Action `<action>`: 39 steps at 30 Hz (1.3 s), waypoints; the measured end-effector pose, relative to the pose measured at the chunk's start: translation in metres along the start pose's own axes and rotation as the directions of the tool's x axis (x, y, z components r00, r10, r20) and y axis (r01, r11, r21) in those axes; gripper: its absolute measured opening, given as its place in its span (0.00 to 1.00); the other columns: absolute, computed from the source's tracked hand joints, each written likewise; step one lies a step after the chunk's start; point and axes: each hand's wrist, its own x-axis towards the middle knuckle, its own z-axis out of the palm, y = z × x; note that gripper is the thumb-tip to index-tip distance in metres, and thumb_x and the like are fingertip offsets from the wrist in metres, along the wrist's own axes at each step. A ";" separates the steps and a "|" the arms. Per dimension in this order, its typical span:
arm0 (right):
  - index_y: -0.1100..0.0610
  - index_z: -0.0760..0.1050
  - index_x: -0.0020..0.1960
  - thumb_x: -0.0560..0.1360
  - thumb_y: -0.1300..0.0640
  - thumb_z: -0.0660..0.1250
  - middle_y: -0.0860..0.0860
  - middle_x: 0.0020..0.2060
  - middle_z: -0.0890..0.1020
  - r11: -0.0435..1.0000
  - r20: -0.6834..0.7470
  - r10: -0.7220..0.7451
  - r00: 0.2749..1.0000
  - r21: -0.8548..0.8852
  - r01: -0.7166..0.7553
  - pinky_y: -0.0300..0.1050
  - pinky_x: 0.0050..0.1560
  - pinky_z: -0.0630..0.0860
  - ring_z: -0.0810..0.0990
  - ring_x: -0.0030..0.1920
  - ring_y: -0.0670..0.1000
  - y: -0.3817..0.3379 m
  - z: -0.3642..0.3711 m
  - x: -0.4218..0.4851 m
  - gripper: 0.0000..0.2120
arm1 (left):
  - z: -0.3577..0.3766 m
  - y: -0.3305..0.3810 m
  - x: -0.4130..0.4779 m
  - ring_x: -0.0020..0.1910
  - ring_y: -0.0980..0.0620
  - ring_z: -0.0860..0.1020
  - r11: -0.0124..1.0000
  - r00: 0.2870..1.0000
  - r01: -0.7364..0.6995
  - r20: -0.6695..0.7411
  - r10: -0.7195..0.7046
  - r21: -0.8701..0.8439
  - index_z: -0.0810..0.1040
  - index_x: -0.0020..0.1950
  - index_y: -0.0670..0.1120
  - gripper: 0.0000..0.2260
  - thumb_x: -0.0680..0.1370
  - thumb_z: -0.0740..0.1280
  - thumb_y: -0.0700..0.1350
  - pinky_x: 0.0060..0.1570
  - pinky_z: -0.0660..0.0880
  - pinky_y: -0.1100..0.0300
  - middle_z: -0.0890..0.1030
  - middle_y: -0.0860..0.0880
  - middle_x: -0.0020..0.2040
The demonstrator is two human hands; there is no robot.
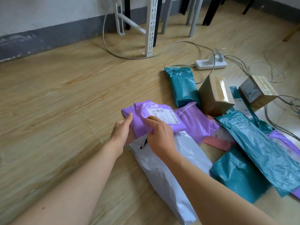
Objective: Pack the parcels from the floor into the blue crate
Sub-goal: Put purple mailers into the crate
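Note:
A purple parcel [155, 116] with a white label lies on the wooden floor, on top of a long white parcel [164, 172]. My left hand [122, 130] holds its left edge, thumb on top. My right hand [159, 132] pinches its near edge, fingers curled into the plastic. A second purple parcel [196, 120] lies just to the right. Teal parcels [183, 86] [259, 143] [235, 172], a pink parcel [217, 142] and two cardboard boxes [214, 95] [258, 91] lie further right. The blue crate is out of view.
A white power strip [211, 63] with several grey cables [276, 101] trails across the floor behind and beside the parcels. Metal rack legs [150, 30] and dark furniture legs [211, 12] stand at the back. Bare wooden floor [56, 95] stretches to the left.

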 end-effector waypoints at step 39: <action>0.52 0.60 0.68 0.69 0.54 0.71 0.56 0.64 0.63 0.790 0.456 0.338 0.823 -0.613 0.016 0.60 0.61 0.68 0.67 0.64 0.61 0.018 0.128 0.043 0.31 | -0.097 -0.064 0.051 0.48 0.46 0.77 0.962 0.951 0.269 -0.171 -0.258 0.041 0.68 0.58 0.43 0.18 0.73 0.72 0.40 0.38 0.76 0.56 0.77 0.42 0.60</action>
